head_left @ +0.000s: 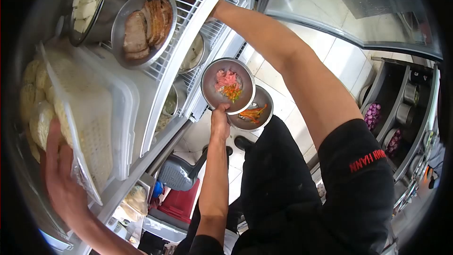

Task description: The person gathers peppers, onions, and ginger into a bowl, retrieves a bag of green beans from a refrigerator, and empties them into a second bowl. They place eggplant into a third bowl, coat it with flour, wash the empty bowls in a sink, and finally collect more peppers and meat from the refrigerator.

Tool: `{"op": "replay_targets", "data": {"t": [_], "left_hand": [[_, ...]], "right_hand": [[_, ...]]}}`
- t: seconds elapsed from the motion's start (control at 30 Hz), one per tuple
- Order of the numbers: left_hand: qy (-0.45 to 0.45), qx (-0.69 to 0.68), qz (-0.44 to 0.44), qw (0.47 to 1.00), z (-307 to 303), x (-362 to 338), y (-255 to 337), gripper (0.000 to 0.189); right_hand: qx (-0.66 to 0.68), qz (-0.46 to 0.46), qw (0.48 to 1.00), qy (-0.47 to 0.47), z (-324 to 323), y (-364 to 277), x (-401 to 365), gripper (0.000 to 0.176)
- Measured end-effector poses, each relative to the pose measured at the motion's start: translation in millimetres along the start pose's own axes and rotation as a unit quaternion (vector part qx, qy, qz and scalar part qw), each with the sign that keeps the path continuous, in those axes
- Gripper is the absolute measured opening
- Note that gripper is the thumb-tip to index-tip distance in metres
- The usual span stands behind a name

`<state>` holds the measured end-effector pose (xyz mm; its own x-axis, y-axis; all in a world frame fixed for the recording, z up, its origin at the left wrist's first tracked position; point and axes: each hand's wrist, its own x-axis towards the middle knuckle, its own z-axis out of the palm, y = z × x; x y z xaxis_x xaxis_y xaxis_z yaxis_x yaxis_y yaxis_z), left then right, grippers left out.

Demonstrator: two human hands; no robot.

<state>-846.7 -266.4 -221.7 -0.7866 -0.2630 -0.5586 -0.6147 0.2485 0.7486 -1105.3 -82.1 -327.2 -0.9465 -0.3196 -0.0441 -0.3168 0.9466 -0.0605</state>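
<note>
My left hand (pixel 219 123) grips the near rim of a metal bowl (pixel 206 89) holding pink chopped meat (pixel 226 79) and diced peppers (pixel 232 92). A second metal bowl (pixel 266 101) with sliced orange and green peppers (pixel 254 113) shows partly beneath the first, close to the same hand; whether that hand bears it too is unclear. My right arm stretches up to the white wire shelf of the fridge. Only the back of my right hand (pixel 218 10) shows at the shelf edge; its fingers are hidden.
A co-worker's hand (pixel 66 179) touches bagged food (pixel 42 118) beside a plastic crate (pixel 89 123) at left. Sliced meat fills a bowl (pixel 121 14) on the shelf (pixel 186 33). A glass door (pixel 349 9) stands upper right, an open drawer (pixel 401 113) at right.
</note>
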Motion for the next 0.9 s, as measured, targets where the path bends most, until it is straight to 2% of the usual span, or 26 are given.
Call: {"op": "replay_targets", "data": {"t": [0.03,0.07,0.1,0.13,0.17,0.2,0.23,0.27,0.3,0.33,0.37,0.4,0.6,0.73,0.77,0.83,0.87,0.9], "left_hand": [[0.033,0.171,0.141,0.975,-75.8,-18.7,97.2,0.037],[0.052,0.297,0.248,0.921,-147.4,-34.6,188.0,0.038],[0.065,0.339,0.296,0.89,-170.4,-39.9,224.8,0.04],[0.061,0.315,0.272,0.907,-170.7,-31.2,215.4,0.037],[0.019,0.237,0.203,0.95,-146.4,-15.7,173.8,0.035],[-0.033,0.067,0.073,0.995,-90.1,5.0,92.3,0.033],[-0.083,-0.157,-0.111,0.978,4.9,38.1,-35.1,0.031],[-0.118,-0.257,-0.221,0.933,45.3,61.5,-107.2,0.03],[-0.123,-0.248,-0.216,0.936,44.0,23.7,-31.3,0.027],[-0.194,-0.287,-0.243,0.906,41.3,44.9,-66.3,0.024],[-0.179,-0.309,-0.245,0.901,41.4,49.5,-65.8,0.022],[-0.139,-0.279,-0.221,0.924,38.6,46.1,-68.6,0.019],[-0.135,-0.291,-0.209,0.924,38.7,35.7,-62.4,0.02],[-0.132,-0.263,-0.206,0.933,39.8,42.6,-82.5,0.025],[-0.128,-0.267,-0.206,0.933,40.2,41.0,-83.2,0.025],[-0.147,-0.3,-0.209,0.919,42.8,37.0,-81.1,0.024],[-0.144,-0.304,-0.204,0.919,43.7,34.6,-77.9,0.024],[-0.142,-0.307,-0.207,0.918,44.6,30.8,-73.9,0.024]], "right_hand": [[0.0,-0.002,1.0,0.01,7.4,1.2,5.0,0.05],[-0.002,-0.003,1.0,0.021,12.4,1.5,8.4,0.05],[-0.002,-0.003,1.0,0.031,16.3,1.8,11.1,0.051],[-0.001,-0.004,0.999,0.042,20.0,1.8,13.4,0.051],[-0.001,-0.007,0.999,0.052,23.8,2.2,15.4,0.051],[0.0,-0.008,0.998,0.06,26.1,2.6,16.3,0.052],[0.002,-0.01,0.998,0.069,27.9,2.2,18.3,0.052],[0.002,-0.009,0.998,0.067,29.5,3.0,18.9,0.052],[0.0,-0.009,0.998,0.065,30.2,2.8,19.5,0.053],[0.0,-0.008,0.998,0.061,29.9,1.8,18.1,0.053],[-0.002,-0.01,0.998,0.059,29.5,0.3,17.7,0.053],[-0.003,-0.013,0.998,0.059,29.5,-0.8,16.3,0.053],[-0.008,-0.025,0.997,0.079,42.3,5.1,13.8,0.054],[-0.035,-0.058,0.988,0.142,77.3,19.3,22.0,0.055],[-0.035,-0.064,0.987,0.142,59.6,15.1,16.1,0.055],[-0.017,-0.004,0.999,-0.048,3.7,6.5,-1.8,0.056],[-0.07,-0.037,0.997,-0.016,15.8,11.4,-7.1,0.055],[-0.049,-0.033,0.998,-0.023,11.9,11.4,-7.7,0.057]]}}
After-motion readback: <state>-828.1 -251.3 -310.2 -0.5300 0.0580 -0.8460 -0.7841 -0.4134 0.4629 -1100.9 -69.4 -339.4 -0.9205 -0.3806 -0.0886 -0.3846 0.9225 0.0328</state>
